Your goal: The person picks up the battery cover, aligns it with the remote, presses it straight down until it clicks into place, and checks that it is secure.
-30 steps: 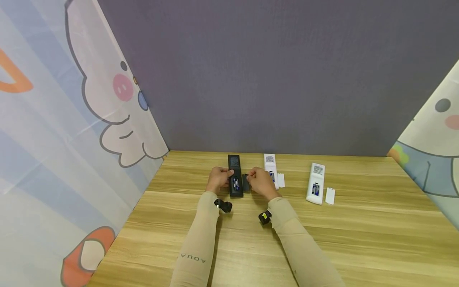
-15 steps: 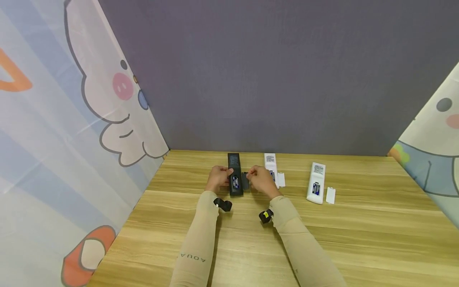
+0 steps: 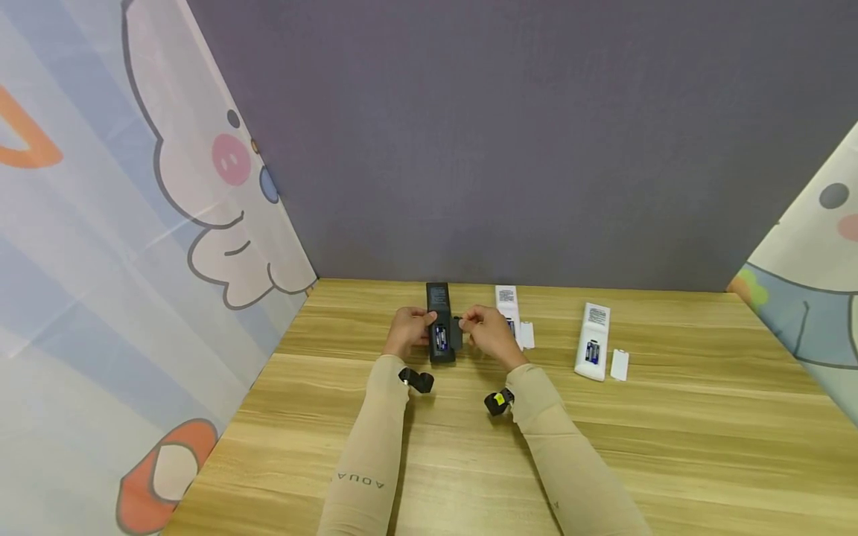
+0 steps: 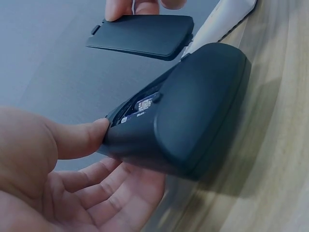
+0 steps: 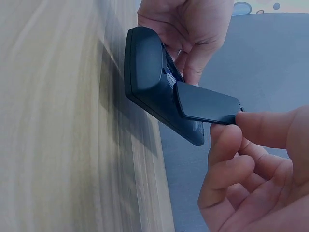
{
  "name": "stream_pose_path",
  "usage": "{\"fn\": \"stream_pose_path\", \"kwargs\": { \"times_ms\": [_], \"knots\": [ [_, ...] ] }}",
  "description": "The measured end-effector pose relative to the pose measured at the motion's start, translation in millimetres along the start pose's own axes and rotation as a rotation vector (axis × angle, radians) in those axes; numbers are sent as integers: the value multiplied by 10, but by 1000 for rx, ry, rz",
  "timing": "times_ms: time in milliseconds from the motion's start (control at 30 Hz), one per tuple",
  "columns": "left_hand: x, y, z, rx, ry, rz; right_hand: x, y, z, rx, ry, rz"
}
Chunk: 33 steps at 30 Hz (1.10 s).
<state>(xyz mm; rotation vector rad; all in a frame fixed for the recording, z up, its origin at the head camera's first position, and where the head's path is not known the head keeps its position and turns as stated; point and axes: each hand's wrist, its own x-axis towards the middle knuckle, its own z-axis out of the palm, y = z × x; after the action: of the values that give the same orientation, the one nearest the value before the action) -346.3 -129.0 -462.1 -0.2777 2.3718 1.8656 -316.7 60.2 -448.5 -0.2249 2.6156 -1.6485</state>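
My left hand [image 3: 407, 332] grips a black remote control [image 4: 198, 111] by its left side, thumb on the edge by the battery bay and fingers underneath. The remote lies back side up, its bay uncovered, with batteries [image 3: 441, 338] in blue wrappers inside. Between thumb and fingers, my right hand [image 5: 256, 164] pinches one end of a black battery cover [image 5: 207, 104]. In the left wrist view that cover [image 4: 145, 36] hangs tilted above the remote, apart from it; in the head view it is right at the remote's right edge.
Behind my right hand a white remote [image 3: 506, 298] lies back up, with its white cover [image 3: 527, 335] beside it. Further right is another white remote [image 3: 594, 327] with exposed batteries [image 3: 593, 351] and a loose white cover [image 3: 620, 365]. A grey panel [image 3: 482, 149] borders the wooden table's far edge.
My right hand has brought the black cover leftward and up, closer to the black remote's bay. The left hand keeps its grip on the remote, nearly still.
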Motion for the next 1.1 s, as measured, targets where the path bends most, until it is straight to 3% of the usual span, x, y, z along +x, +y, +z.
{"fn": "stream_pose_path", "kwargs": {
  "times_ms": [600,1100],
  "knots": [
    [-20,28,2,-7,-16,3,-26,-54,28,54,-9,-15],
    [-37,53,-16,-6,-43,5,-16,-42,58,60,-26,-80]
  ]
}}
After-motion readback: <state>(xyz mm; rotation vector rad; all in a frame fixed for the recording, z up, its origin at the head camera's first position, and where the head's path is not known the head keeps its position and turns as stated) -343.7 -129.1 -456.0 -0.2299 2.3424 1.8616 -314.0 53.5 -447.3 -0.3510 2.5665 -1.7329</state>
